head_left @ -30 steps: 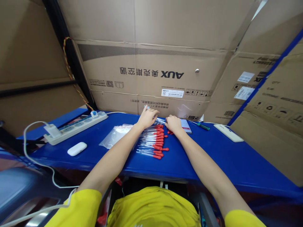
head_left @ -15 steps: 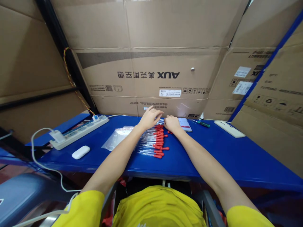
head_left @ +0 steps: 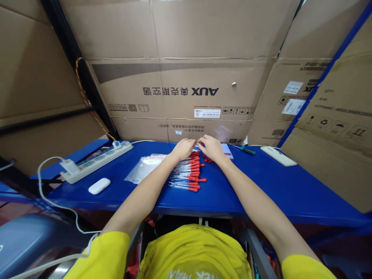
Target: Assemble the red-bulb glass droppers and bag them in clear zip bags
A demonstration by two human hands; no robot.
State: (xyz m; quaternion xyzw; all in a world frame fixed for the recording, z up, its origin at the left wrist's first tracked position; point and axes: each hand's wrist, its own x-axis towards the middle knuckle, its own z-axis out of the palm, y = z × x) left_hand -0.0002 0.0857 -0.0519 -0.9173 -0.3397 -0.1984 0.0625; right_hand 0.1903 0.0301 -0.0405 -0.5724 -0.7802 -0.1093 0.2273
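Observation:
A row of clear droppers with red bulbs lies on the blue table, straight ahead of me. My left hand and my right hand meet at the far end of that row, fingers curled in and nearly touching each other. Both hands rest on the furthest droppers. What sits between the fingertips is hidden by the knuckles. A few loose red bulbs lie just below my right hand.
Clear plastic bags lie left of the droppers. Further left are a white power strip with a cable and a white earbud case. A phone, a green screwdriver and a white flat device lie to the right. Cardboard boxes wall the back.
My left hand's spread fingers have curled in. Both hands have drawn together at the far end of the dropper row. The view has shifted slightly.

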